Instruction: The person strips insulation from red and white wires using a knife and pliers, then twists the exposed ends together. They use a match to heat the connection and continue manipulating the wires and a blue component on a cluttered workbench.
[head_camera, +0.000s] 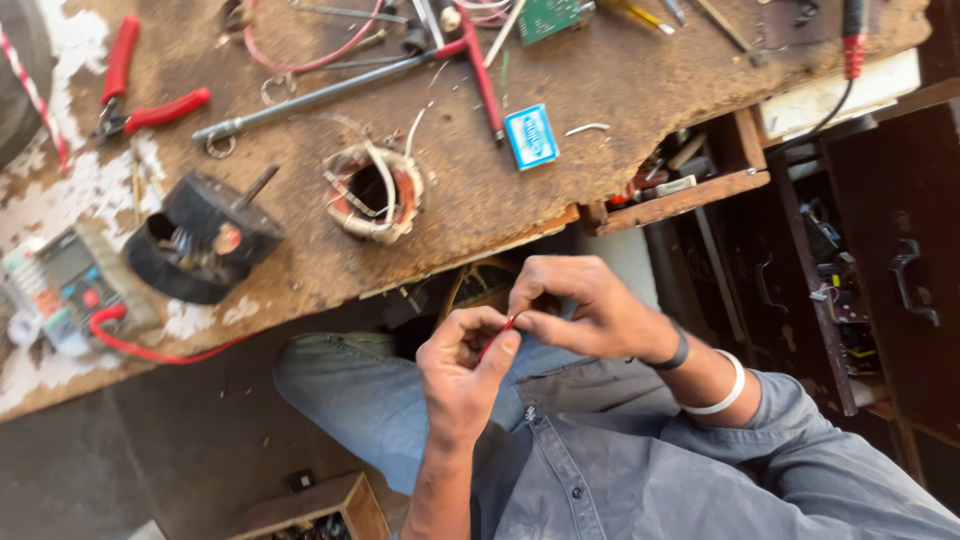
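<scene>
My left hand and my right hand meet over my lap, below the workbench's edge. Both pinch a thin red wire between thumb and fingertips. The wire is short, and most of it is hidden by my fingers. My right wrist wears a black band and a white band. Blue jeans and a grey shirt lie below the hands.
On the worn wooden workbench lie a copper motor winding, a black motor housing, red-handled pliers, a multimeter, a long socket wrench, a small blue box and a green circuit board. An open drawer and dark cabinets stand right.
</scene>
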